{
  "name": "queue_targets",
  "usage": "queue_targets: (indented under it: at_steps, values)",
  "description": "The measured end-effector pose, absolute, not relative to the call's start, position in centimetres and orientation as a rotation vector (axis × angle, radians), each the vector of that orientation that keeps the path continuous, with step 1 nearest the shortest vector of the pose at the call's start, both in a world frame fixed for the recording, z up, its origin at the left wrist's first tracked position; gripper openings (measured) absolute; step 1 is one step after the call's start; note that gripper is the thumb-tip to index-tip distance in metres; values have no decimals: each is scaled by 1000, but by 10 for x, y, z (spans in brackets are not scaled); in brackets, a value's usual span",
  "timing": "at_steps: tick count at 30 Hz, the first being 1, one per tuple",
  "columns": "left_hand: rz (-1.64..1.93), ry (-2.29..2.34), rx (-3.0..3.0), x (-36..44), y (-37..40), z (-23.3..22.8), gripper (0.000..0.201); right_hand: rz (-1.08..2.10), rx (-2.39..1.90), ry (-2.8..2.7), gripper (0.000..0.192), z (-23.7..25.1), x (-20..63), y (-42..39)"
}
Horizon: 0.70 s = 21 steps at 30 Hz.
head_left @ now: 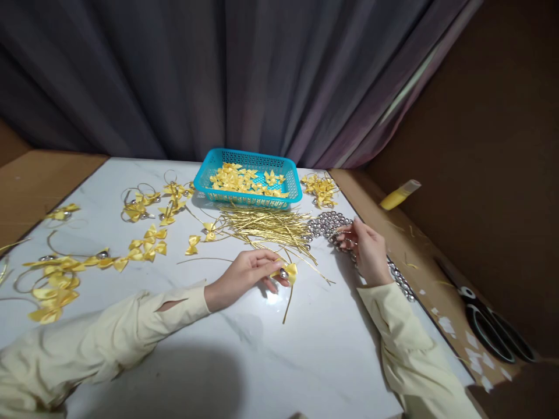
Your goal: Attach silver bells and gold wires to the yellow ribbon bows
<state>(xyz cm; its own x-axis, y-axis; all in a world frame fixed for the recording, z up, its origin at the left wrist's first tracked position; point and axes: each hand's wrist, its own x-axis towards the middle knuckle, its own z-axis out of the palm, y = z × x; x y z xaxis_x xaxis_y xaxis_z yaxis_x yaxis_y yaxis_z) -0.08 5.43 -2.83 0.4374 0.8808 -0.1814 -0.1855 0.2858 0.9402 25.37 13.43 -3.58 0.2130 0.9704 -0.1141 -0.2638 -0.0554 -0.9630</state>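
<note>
My left hand (257, 270) is closed around a yellow satin ribbon bow (292, 272), pinched between thumb and fingers above the middle of the table. A shiny silver bead (283, 273) sits at the bow's centre, and a thin gold tie hangs down from it. Farther right, my right hand (367, 247) reaches into the pile of silver beads (327, 223). Its thumb and fingertips are pinched together, with silver showing at the tips; fingers partly hide what they grip. Between the hands and the basket lies a heap of gold ties (264, 226).
A blue plastic basket (205, 174) of yellow bows stands at the back. Finished-looking bows with looped ties (140, 206) lie on the left, others (321, 189) right of the basket. Black-handled scissors (489, 326), paper scraps (446, 326) and a yellow tube (399, 195) lie beyond the right edge.
</note>
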Motion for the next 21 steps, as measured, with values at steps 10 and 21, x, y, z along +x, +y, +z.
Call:
queue_targets:
  at_steps: [10, 21]
  values:
    - [817, 840, 892, 0, 56, -38, 30, 1437, -1083, -826, 28, -12, 237, 118]
    - [987, 1038, 1052, 3, 55, -36, 21, 1603, -1440, -1582, 38, -11, 180, 65]
